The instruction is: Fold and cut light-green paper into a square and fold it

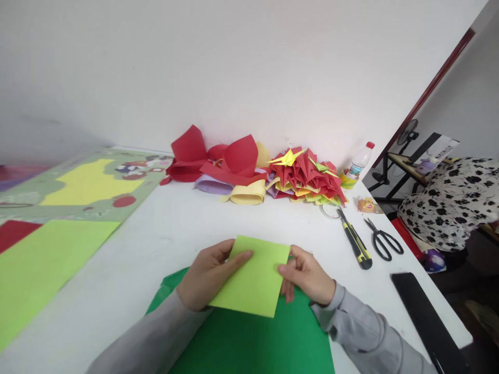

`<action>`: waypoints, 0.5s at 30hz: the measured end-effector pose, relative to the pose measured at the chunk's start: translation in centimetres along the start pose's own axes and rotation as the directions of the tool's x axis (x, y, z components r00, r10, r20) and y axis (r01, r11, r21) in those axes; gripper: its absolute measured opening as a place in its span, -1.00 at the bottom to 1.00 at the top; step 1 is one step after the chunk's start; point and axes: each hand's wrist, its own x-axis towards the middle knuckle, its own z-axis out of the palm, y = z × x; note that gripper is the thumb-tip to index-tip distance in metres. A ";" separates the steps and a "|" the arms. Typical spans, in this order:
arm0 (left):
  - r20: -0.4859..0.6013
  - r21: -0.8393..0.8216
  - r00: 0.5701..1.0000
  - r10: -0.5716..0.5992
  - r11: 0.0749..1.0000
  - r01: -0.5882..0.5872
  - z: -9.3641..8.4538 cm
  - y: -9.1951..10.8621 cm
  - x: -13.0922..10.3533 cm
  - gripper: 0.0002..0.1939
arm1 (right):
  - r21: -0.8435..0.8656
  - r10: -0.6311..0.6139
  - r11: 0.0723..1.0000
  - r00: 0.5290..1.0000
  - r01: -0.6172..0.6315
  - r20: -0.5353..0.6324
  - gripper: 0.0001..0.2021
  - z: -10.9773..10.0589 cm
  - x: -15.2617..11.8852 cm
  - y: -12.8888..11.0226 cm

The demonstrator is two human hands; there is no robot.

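A square of lime-green paper (259,278) is held up between both hands, tilted above a larger dark green sheet (265,343) on the table. My left hand (208,272) grips its left side, the thumb lying across the front and the other fingers behind. My right hand (307,272) pinches the right edge between thumb and fingers. The paper's back side is hidden from me.
Red, purple and yellow rolled paper shapes (230,166) and a pile of folded red paper stars (306,174) stand by the wall. A bottle (360,162), utility knife (354,239), scissors (382,239) and black strip (429,317) lie right. Lime-green sheets (50,265) lie left.
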 end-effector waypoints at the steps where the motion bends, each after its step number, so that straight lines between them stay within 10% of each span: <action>1: 0.059 0.007 0.998 -0.020 1.000 0.020 0.0 0.0 0.1 -0.45 | -0.007 -0.025 1.000 0.998 0.025 -0.049 -0.43 -0.3 0.0 -0.1; 9: -0.009 0.134 0.979 0.205 0.970 -0.202 -0.7 -1.0 1.5 -0.40 | -0.217 -0.099 0.975 0.967 0.046 -0.236 -0.55 -1.3 -0.4 -1.4; 15: 0.029 0.367 0.919 0.392 0.851 -0.375 -1.5 -2.0 2.4 -0.66 | -0.190 0.028 0.982 0.998 -0.017 0.054 -0.48 -2.6 -0.6 -1.3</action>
